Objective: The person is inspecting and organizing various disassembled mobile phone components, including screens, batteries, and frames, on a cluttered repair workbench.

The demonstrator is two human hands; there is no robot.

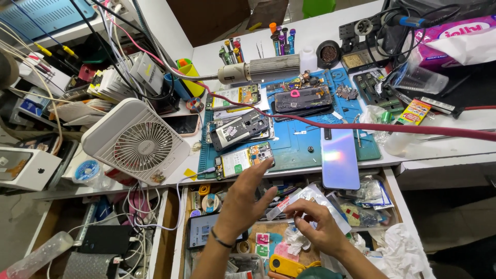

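Where the frame starts, far left: a white box [28, 168] and tangled cables sit by a white desk fan [137, 142] lying tilted on the tabletop [444, 144].
Left drawer: open at lower left, holding white cables [135, 217], a dark flat device and a clear plastic bottle [36, 256].
Blue repair mat: centre of frame; on it lie an opened phone with a green battery label [244, 160] at its near edge, a dark phone frame [240, 129] above that, and another stripped phone [302, 99] higher up.
Left hand [243, 201]: fingers spread wide, holding nothing, raised just below the opened phone.
Right hand [315, 225]: fingers pinched narrowly on a small clear packet [297, 201], over the middle drawer.
Middle drawer: open, lower centre; crammed with tape rolls [209, 201], a dark phone [201, 230], small packets and a yellow tool [284, 266].
Iridescent back cover [340, 157]: right of centre, overhanging the tabletop edge above the drawer.
Risk, as I judge it: a nudge from either hand could tip that overhanging cover into the drawer; the red cable [361, 126] lying across the mat could snag and drag loose screws.
Pen cup area: upper centre, screwdrivers [281, 39] stand upright.
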